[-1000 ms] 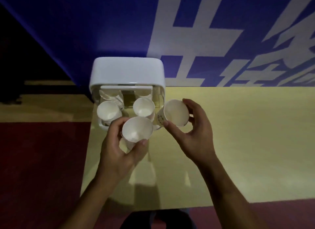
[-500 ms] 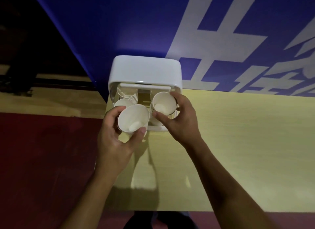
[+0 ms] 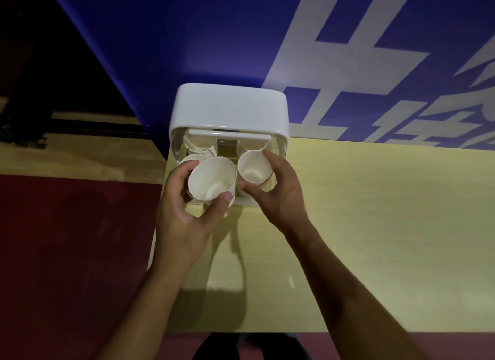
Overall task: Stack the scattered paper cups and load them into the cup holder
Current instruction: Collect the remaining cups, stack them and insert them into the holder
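Above the cup holder [image 3: 230, 107], both hands [image 3: 184, 215] [image 3: 278, 196] grip cups [image 3: 211, 181] [image 3: 251, 166] — mouths up, axes near-upright.

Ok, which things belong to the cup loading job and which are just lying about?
In the job: white paper cup in the left hand; second white paper cup in the right hand; stacked paper cups inside the white plastic cup holder.
Lying about: pale yellow table; blue banner with white characters; red floor.
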Motion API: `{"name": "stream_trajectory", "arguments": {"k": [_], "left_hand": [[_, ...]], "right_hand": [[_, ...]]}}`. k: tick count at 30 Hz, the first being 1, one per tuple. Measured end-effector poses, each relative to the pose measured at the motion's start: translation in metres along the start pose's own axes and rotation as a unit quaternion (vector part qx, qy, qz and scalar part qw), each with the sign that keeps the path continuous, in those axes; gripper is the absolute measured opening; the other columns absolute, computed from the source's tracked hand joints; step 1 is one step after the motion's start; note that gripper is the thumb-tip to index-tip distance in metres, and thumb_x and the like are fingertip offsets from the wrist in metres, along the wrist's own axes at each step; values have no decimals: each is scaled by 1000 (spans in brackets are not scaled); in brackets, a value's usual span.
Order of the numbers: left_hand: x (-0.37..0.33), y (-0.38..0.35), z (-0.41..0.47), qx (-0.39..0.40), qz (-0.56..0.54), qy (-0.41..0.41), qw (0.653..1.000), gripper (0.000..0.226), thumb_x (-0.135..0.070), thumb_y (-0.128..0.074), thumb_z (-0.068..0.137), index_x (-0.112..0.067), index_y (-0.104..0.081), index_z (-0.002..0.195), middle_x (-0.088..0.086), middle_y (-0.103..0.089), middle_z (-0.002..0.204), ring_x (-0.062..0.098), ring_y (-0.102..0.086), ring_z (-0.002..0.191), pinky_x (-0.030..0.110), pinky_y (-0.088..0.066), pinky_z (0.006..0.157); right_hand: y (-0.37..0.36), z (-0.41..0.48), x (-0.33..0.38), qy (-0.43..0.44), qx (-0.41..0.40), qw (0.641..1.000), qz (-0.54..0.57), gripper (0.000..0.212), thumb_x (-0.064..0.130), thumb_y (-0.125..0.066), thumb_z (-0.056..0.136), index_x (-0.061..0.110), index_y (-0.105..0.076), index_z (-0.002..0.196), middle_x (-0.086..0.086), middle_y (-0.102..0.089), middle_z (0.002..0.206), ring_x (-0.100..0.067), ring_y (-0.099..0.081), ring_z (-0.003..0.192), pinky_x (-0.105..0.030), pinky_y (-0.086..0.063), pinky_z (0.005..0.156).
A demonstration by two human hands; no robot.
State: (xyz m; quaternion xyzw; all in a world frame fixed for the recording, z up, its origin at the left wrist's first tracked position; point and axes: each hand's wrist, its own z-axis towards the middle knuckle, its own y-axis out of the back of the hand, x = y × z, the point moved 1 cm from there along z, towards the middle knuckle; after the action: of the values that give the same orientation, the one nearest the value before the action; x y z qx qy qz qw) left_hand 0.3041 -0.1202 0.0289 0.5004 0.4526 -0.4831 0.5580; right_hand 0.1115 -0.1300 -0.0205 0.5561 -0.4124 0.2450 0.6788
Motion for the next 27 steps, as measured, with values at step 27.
{"name": "stream_trajectory", "arguments": {"k": [27], "left_hand": [[38,-64,37,131,158,42,978,79,-44,-84,81,-30,-48,150,-9,-62,139,10,-55,130,40,-51,104]], "right_hand": [[17,2,-4,-31,-4,993,118,32,24,-59,104,24,-65,136,17,-65,133,5,-55,126,-11,-43,100]]}}
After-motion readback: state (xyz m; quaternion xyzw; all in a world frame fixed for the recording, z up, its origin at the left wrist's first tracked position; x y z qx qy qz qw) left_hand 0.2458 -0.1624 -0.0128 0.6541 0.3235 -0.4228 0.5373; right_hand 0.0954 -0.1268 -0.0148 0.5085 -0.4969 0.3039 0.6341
